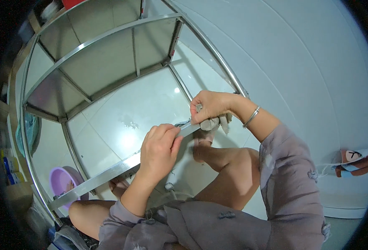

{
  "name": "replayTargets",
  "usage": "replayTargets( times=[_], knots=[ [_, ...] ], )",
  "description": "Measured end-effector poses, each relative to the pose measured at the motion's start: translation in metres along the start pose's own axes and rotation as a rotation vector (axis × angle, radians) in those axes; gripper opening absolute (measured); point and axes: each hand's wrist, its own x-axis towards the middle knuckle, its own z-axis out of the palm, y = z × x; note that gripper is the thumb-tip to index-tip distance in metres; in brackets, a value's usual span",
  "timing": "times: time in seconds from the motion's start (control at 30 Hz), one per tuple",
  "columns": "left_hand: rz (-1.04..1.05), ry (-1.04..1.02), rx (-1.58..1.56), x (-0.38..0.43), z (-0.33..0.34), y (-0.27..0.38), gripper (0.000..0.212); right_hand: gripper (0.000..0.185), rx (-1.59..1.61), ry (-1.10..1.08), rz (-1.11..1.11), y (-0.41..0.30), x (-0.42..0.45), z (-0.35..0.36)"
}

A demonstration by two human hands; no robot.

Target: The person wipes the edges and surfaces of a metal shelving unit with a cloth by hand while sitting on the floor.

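A stainless-steel rack frame stands before me, its low front rail point(108, 172) running from lower left up to the middle. My left hand point(160, 148) is wrapped over this rail, fingers on its far side and thumb on the near side. Close to the rail's right end, my right hand point(210, 106) pinches a crumpled greyish cloth point(210, 124). Part of the cloth shows between the fingers, and the rest hangs below the hand. A silver bangle point(251, 117) circles my right wrist. The right fingertips touch or nearly touch the rail; the exact contact is hidden.
Metal shelves point(108, 62) of the rack rise ahead, beside a tall tubular post point(215, 53). A purple basin point(58, 181) sits at the lower left, near a teal plastic bag point(27, 131). Tiled floor point(108, 125) shows through the frame. A white wall point(296, 62) stands on the right.
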Motion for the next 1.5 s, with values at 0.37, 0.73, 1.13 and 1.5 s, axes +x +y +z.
replayTargets(
  times=[0.37,0.73,1.13,1.5],
  knots=[
    [0.033,0.231,-0.036,-0.009,0.010,0.016,0.018,0.026,0.569,0.285,-0.328,0.010,-0.033,0.010],
    [-0.550,-0.186,-0.471,-0.031,0.077,0.029,0.019,0.033,-0.040,0.399,-0.687,0.041,-0.074,0.020],
    [-0.176,0.674,0.395,-0.039,0.039,0.043,0.021,0.012,-0.368,0.979,-0.989,0.024,0.008,0.102],
    [-0.386,0.928,0.573,-0.083,0.000,-0.015,0.018,0.020,-0.502,0.595,-0.992,-0.048,0.037,0.147]
  ],
)
